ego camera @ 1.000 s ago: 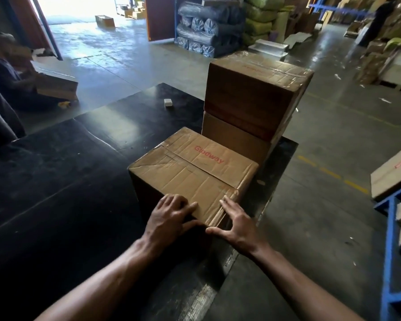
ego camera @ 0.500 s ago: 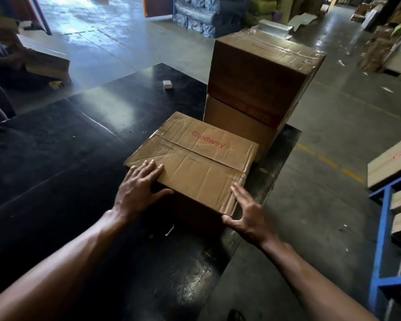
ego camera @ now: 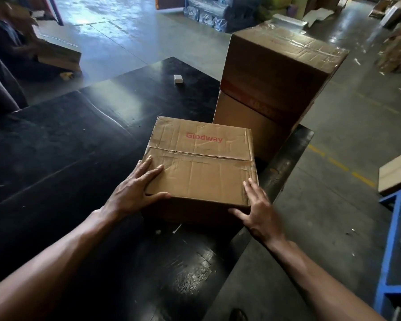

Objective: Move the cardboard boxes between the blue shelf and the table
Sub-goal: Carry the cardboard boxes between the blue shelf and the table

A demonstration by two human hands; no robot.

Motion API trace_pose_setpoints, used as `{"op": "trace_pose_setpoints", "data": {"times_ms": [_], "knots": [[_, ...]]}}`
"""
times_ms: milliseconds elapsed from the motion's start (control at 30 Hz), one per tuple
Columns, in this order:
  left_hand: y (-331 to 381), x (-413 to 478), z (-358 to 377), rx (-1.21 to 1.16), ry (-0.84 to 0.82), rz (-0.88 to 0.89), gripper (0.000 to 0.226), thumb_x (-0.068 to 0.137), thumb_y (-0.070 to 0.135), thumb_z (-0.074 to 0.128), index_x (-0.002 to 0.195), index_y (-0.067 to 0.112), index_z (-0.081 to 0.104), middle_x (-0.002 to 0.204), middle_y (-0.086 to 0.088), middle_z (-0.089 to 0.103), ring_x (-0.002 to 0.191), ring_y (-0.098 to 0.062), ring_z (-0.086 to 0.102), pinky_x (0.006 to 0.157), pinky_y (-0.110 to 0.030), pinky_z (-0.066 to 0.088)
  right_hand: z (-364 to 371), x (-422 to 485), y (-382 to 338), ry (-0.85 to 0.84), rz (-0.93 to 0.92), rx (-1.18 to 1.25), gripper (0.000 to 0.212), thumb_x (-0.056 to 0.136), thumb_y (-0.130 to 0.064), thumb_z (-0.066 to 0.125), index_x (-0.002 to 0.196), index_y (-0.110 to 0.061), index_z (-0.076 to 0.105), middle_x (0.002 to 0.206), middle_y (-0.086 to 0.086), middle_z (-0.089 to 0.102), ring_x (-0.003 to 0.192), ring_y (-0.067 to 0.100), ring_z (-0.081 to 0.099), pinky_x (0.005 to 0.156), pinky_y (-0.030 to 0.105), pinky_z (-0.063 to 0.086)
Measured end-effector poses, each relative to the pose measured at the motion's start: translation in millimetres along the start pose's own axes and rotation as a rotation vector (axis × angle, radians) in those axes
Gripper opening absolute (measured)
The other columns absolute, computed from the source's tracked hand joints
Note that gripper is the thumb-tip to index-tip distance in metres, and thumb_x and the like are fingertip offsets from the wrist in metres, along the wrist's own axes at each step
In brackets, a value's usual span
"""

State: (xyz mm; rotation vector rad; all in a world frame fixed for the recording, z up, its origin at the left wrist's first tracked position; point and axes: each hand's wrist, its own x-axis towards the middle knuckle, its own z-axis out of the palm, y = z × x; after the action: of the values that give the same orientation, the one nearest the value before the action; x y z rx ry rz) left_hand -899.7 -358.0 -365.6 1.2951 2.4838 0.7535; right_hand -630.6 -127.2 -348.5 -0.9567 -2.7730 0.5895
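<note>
The table [ego camera: 79, 158] is a broad black slab, scuffed and glossy, catching window light in pale patches; a seam runs across it from the left, and a small white block [ego camera: 178, 79] sits alone near its far edge. At the right end of the table, close to the edge, the Glodway box [ego camera: 206, 167] rests flat, its creased top flaps closed and the red lettering facing up. The left hand [ego camera: 134, 188] lies spread on the box's near left corner, fingers straight on the top and thumb stretched along the near edge; the right hand [ego camera: 257, 212] is flat against the near right corner, fingers straight up the side and thumb pressed to the front face; neither hand curls round anything. Just behind the box stand two more, the upper box [ego camera: 280, 66], taped and shiny, on the lower box [ego camera: 248, 128].

Beyond the table the concrete floor [ego camera: 333, 181] is grey and glistening, with a dashed yellow line [ego camera: 338, 164] painted on it; the blue shelf [ego camera: 389, 239] stands at the far right, a shelf box [ego camera: 396, 172] lying on its top level. Wrapped rolls [ego camera: 208, 12] are heaped at the back; at the far left another person [ego camera: 7, 47] sits on the floor beside flat cardboard [ego camera: 58, 54].
</note>
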Motion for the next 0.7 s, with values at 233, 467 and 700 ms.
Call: {"op": "trace_pose_setpoints", "data": {"times_ms": [233,467,700], "knots": [[45,-65,25,0.132,0.147,0.101,0.077,0.082,0.076,0.045,0.143,0.03,0.05,0.155,-0.005,0.038,0.142,-0.032,0.036,0.112,-0.047,0.038,-17,34,27,0.109,0.068,-0.006,0.064,0.087,-0.011,0.071,0.145,-0.01,0.046,0.154,0.01,0.04,0.144,0.034,0.031,0.117,0.033,0.02],[8,-36,2,0.216,0.032,0.355,0.076,0.081,0.081,0.044,0.144,0.038,0.046,0.151,0.003,0.042,0.14,-0.023,0.035,0.113,-0.045,0.034,-3,22,0,0.044,0.083,0.088,0.073,0.09,-0.015,0.065,0.153,-0.006,0.028,0.162,0.016,0.016,0.148,0.031,0.024,0.115,0.032,0.026],[9,-19,13,0.241,0.144,0.287,0.084,0.072,0.087,0.045,0.141,0.038,0.05,0.147,0.004,0.049,0.142,-0.025,0.037,0.112,-0.048,0.035,12,-11,-34,-0.052,-0.038,0.215,0.102,0.079,-0.056,0.072,0.156,-0.012,0.019,0.165,0.0,0.003,0.148,0.01,0.012,0.113,0.017,0.014]]}}
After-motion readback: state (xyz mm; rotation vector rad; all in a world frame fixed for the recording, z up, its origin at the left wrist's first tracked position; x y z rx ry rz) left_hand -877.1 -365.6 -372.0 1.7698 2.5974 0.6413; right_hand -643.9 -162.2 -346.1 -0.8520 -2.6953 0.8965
